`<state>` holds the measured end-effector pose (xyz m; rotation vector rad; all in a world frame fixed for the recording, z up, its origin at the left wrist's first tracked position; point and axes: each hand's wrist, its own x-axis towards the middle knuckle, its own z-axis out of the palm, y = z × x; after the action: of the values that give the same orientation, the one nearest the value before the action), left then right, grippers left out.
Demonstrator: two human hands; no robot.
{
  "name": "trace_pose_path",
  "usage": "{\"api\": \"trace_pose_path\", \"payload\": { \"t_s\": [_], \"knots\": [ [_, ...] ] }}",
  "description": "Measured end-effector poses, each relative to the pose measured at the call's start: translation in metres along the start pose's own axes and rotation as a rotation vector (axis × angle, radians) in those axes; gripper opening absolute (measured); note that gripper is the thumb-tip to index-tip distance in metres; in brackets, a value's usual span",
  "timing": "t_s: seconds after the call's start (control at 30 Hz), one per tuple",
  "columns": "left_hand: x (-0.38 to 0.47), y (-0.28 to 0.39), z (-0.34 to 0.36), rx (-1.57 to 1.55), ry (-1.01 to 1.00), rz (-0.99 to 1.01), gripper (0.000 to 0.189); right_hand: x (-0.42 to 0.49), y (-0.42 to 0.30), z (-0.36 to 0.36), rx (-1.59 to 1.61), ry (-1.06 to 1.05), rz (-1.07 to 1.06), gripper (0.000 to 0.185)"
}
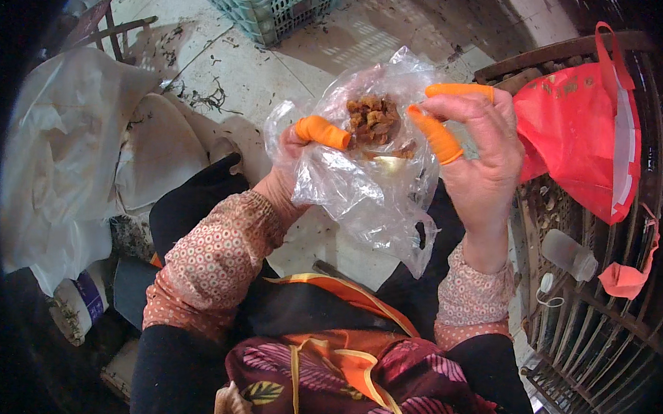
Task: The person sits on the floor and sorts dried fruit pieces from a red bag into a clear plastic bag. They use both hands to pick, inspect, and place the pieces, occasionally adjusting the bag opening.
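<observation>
A crumpled clear plastic bag (pixel 361 180) lies open above my lap, with a heap of small brown chunks (pixel 372 119) inside it. My left hand (pixel 300 155), an orange finger cot on its thumb, grips the bag's left side; the other fingers are hidden under the film. To the right of the chunks, my right hand (pixel 476 136) is raised at the bag's edge, with orange cots on the thumb and a finger. Its thumb and fingertips are close together, and whether something small is pinched between them cannot be told.
A green plastic crate (pixel 268 12) stands on the littered tiled floor ahead. To the right, a slatted bamboo rack (pixel 584 327) bears a red bag (pixel 571 129), an uncapped translucent bottle (pixel 569 254) and a white cap (pixel 547 283). Pale plastic sheeting (pixel 70 154) lies at left.
</observation>
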<state>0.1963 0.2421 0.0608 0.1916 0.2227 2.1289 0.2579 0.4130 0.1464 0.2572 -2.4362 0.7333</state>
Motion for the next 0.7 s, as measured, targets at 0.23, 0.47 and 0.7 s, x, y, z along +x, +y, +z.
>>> {"api": "trace_pose_path", "payload": {
  "t_s": [0.23, 0.47, 0.7],
  "knots": [
    [-0.006, -0.004, 0.000, -0.117, -0.112, 0.023, 0.083, -0.001, -0.016, 0.010, -0.357, -0.245, -0.079, 0.038],
    [-0.003, -0.006, -0.003, -0.023, -0.092, -0.001, 0.083, -0.003, -0.013, 0.012, -0.353, -0.274, -0.086, 0.032],
    [-0.003, -0.007, 0.000, 0.252, -0.065, 0.000, 0.082, -0.004, -0.011, 0.012, -0.337, -0.304, -0.083, 0.029]
  ]
}}
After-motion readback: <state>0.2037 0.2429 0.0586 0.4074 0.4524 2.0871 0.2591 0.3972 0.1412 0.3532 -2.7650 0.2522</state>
